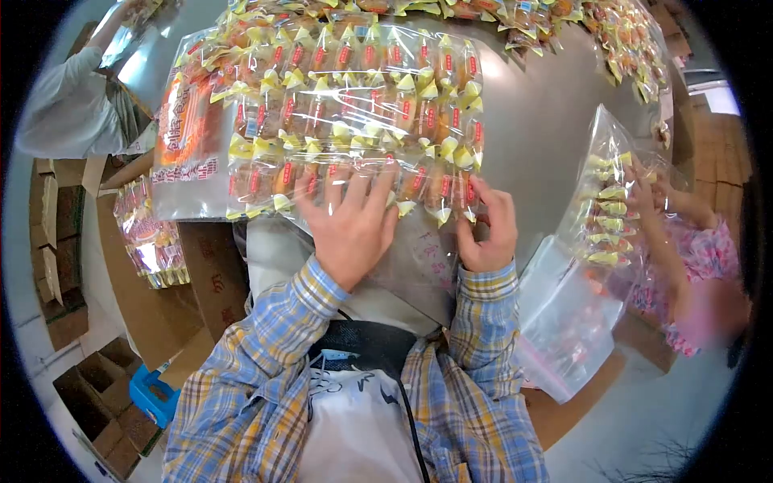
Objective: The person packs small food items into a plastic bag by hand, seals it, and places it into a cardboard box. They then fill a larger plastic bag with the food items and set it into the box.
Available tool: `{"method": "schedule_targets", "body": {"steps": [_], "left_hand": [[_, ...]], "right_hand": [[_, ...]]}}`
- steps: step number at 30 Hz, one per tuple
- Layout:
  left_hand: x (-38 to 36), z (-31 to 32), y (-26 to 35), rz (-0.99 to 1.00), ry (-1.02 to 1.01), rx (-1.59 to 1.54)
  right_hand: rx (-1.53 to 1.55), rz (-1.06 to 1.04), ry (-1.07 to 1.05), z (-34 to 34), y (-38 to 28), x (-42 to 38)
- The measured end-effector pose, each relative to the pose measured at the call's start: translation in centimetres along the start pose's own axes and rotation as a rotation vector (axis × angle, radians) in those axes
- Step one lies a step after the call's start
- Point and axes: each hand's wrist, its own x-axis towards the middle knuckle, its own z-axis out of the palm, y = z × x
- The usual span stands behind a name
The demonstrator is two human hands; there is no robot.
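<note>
A large clear plastic bag [354, 105] lies on the metal table in front of me, filled with rows of small individually wrapped snack cakes with yellow ends and red labels. My left hand [350, 221] rests on its near edge, fingers spread over the bottom row. At the bag's near right corner, my right hand [491, 229] has its fingers curled, thumb and forefinger around the last wrapped cake at the edge. The left part of the bag bears orange and red print. Below my hands, more clear film hangs over the table edge.
Piles of wrapped cakes [628, 40] line the far side of the metal table [539, 113]. Flat empty bags [572, 322] lie at right. Another person's hands [644, 197] hold a partly filled bag. At left stand an open carton [153, 306] with a filled bag and a blue tape dispenser [153, 397].
</note>
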Motion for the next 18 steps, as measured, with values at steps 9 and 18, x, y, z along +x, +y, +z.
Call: {"method": "schedule_targets", "body": {"steps": [9,18], "left_hand": [[-0.1,-0.1,0.2,0.013,0.008,0.015],[0.4,-0.5,0.8,-0.005,0.007,0.023]], "right_hand": [[-0.056,-0.081,0.002,-0.5,0.1,0.2],[0.093,0.033,-0.039,-0.9,1.3,0.1]]}}
